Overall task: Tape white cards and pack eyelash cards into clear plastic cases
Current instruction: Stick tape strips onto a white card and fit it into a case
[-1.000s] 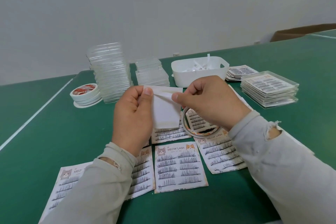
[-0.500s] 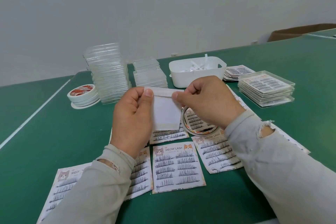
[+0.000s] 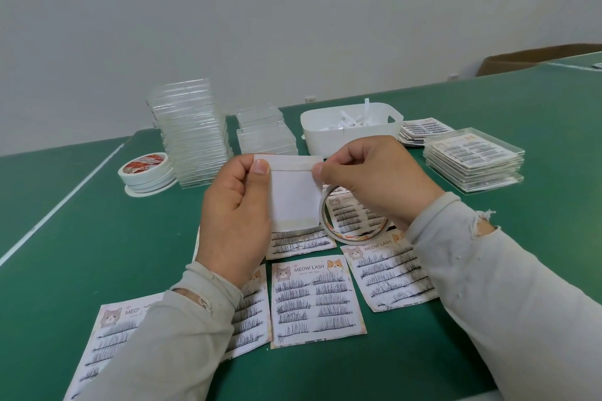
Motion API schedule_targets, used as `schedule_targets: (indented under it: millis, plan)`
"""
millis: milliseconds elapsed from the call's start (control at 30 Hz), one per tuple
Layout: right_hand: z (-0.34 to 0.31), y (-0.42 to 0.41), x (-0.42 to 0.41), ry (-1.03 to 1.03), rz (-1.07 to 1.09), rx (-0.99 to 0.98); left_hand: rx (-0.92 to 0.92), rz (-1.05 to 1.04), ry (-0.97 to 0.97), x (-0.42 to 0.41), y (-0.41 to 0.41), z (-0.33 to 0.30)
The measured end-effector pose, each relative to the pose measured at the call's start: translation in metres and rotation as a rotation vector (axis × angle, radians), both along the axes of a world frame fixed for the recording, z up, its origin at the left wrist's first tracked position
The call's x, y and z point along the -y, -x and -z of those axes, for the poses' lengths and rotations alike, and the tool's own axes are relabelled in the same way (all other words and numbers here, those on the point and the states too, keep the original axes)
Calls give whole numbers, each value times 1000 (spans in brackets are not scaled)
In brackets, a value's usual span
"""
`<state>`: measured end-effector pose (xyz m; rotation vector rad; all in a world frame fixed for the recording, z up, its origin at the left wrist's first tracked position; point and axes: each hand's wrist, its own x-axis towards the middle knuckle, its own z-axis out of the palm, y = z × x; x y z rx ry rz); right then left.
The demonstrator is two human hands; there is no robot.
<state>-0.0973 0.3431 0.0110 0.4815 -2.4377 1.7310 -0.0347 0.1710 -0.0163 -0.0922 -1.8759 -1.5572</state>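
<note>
The left hand [image 3: 239, 205] pinched the small white rectangular card [image 3: 294, 197] upright, long axis vertical, face toward the camera; the right hand [image 3: 374, 182] pinched its top-right corner above the green surface [image 3: 97, 238]

There is one view only — a wide-angle camera worn on the person's head, looking forward and down across the green tabletop [image 3: 97, 238]. It sits close above the white card [image 3: 294, 195], which is held up near the centre of the frame, with both sleeves entering from the bottom edge. Beyond the card the view reaches the far edge of the tabletop and a plain wall behind it — the upper part of the frame. The wide lens bends the tabletop's edges. No second view shares the scene.
</note>
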Motion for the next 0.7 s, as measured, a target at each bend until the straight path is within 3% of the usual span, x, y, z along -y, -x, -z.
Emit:
schedule_targets:
  millis: [267, 467, 533, 700]
  plan:
    - [-1, -2, 0, 107, -52, 25, -78, -29, -24, 1, 2, 1]
    - [-3, -5, 3, 31, -52, -92, -18, -4, -33, 6, 2, 0]
    - [-2, -6, 4, -20, -33, -137, 15, -76, 113, 8, 2, 1]
    - [0, -11, 7, -171, 8, -244, 6, -288, 688, 12, -1, -2]
